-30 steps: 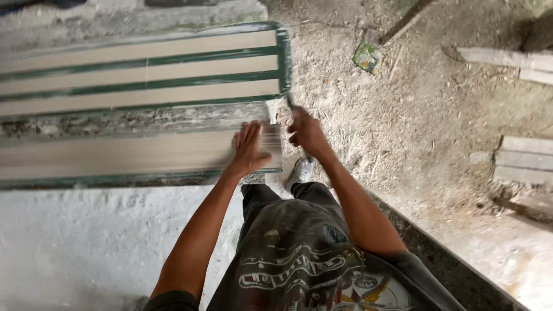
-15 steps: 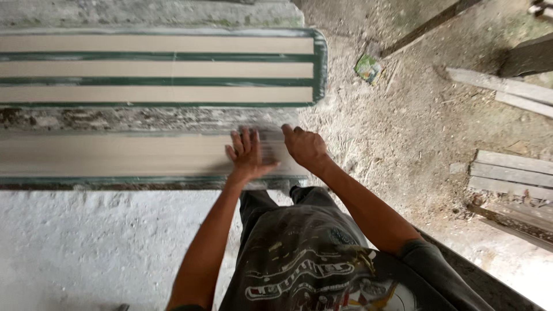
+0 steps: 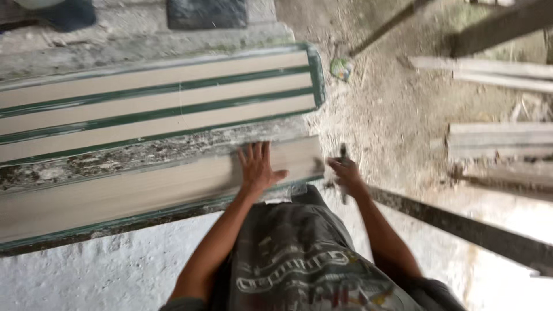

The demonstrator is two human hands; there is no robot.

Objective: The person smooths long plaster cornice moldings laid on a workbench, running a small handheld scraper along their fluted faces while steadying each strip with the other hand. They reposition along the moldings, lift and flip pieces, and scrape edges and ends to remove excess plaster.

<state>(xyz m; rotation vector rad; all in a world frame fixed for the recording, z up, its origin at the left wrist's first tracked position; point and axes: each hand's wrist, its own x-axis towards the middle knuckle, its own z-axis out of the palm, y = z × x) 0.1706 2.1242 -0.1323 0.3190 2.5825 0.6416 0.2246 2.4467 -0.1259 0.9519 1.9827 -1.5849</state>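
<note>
My left hand (image 3: 257, 167) lies flat, fingers spread, on the near beige strip (image 3: 144, 193) of a long moulded slab with green edging. My right hand (image 3: 346, 173) is off the slab's right end, closed around a thin dark tool (image 3: 344, 154) that sticks up from the fist; it is blurred. Behind the near strip runs a rough band of grey plaster (image 3: 132, 158), then several beige strips with green lines (image 3: 155, 103).
Dusty ground lies to the right, with grey planks (image 3: 501, 138) stacked at the far right and a dark bar (image 3: 461, 227) running diagonally below my right arm. A small green wrapper (image 3: 341, 68) lies near the slab's far corner. White rough plaster (image 3: 98, 270) is below.
My right hand has lifted off the strip and moved right, past the slab's end, now gripping a thin tool. The left hand stays flat on the strip. The view has shifted.
</note>
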